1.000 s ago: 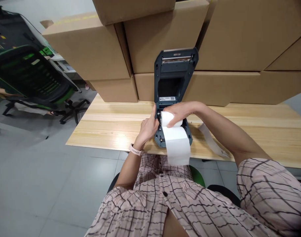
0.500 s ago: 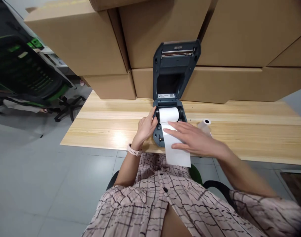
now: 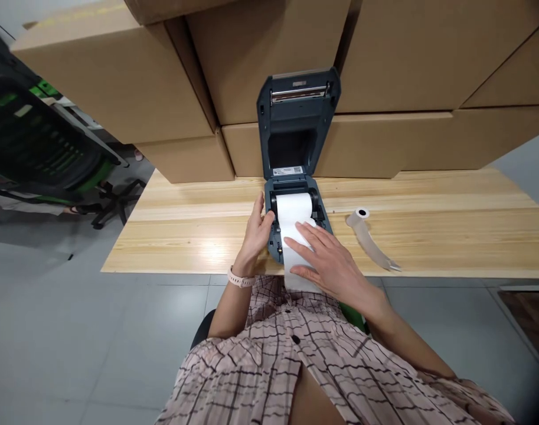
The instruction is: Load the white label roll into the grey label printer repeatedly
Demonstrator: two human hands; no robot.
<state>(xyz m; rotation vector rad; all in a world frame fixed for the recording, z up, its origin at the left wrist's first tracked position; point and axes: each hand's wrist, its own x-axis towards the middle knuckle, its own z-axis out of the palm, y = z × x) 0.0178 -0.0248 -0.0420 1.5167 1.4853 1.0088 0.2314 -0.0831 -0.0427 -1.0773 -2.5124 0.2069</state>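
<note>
A dark grey label printer (image 3: pixel 296 124) stands on the wooden table (image 3: pixel 428 236) with its lid swung up. A white paper roll (image 3: pixel 294 206) sits in its bay, and a strip of paper runs down over the printer's front. My left hand (image 3: pixel 257 230) rests against the printer's left side, fingers pressed to the casing and thumb beside the roll. My right hand (image 3: pixel 329 260) lies flat on the paper strip, fingers stretched out. I wear a pale watch on the left wrist.
Large cardboard boxes (image 3: pixel 406 59) are stacked along the table's far side, right behind the printer. A used roll core with a trailing backing strip (image 3: pixel 367 236) lies on the table to the right. A black and green office chair (image 3: pixel 34 147) stands at the left.
My right hand left the roll, which now sits in the bay, and came down flat onto the paper strip. The left hand stayed at the printer's side. The view shifted slightly.
</note>
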